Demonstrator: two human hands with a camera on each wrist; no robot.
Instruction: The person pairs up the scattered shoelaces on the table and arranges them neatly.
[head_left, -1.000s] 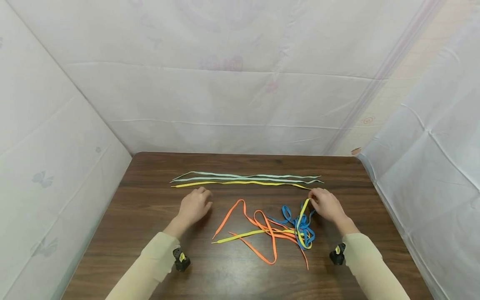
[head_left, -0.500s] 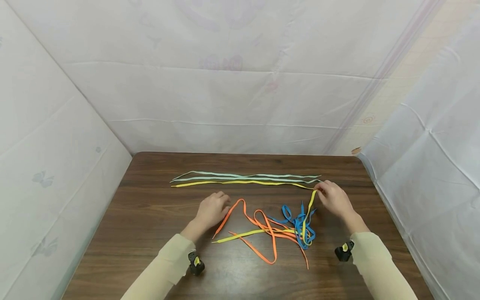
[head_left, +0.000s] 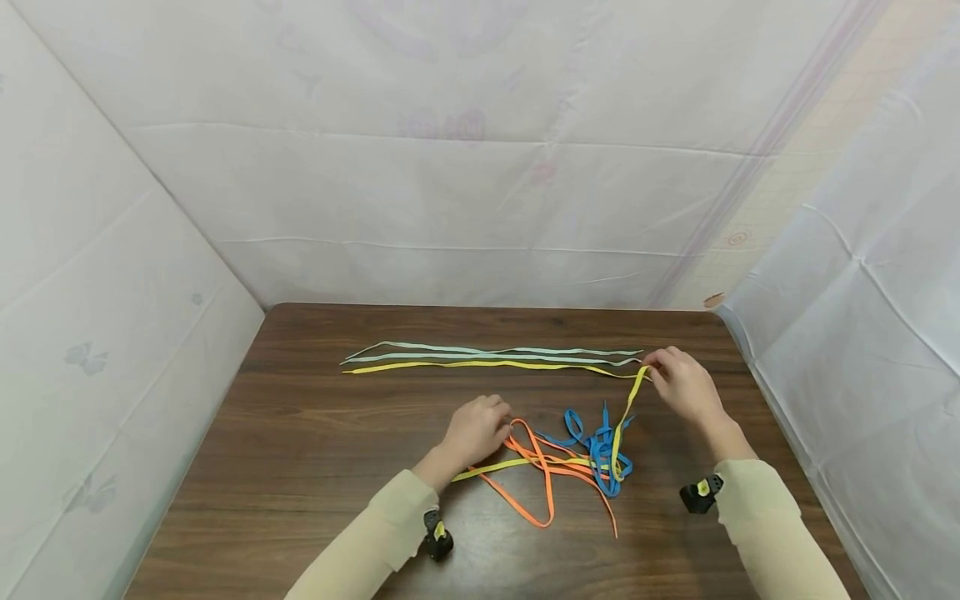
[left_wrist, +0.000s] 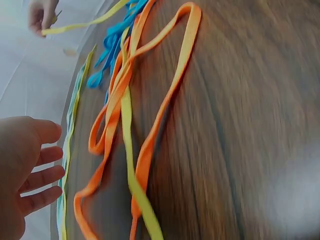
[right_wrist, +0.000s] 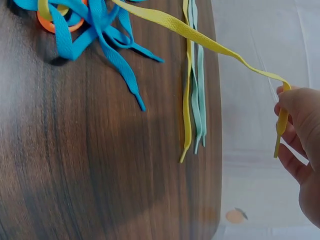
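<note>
My right hand (head_left: 684, 383) pinches a yellow shoelace (right_wrist: 215, 47) near its tipped end, between thumb and fingers, and lifts that end above the table. The lace slants down from there into a tangle of a blue shoelace (head_left: 600, 450) and orange shoelaces (left_wrist: 150, 145). Its other stretch runs left beneath my left hand. My left hand (head_left: 474, 429) hovers over the left part of the orange laces, hiding some of them. In the left wrist view its fingers (left_wrist: 42, 177) are spread and relaxed, with nothing in them.
Along the back of the dark wooden table (head_left: 300, 500) lie straightened mint-green shoelaces (right_wrist: 201, 90) and another yellow shoelace (head_left: 480, 363), roughly parallel. White sheeting (head_left: 480, 200) stands behind the table and at both sides.
My right hand has moved right and back, drawing the yellow lace's end farther from the tangle. The left hand has moved right, from bare table to over the orange laces.
</note>
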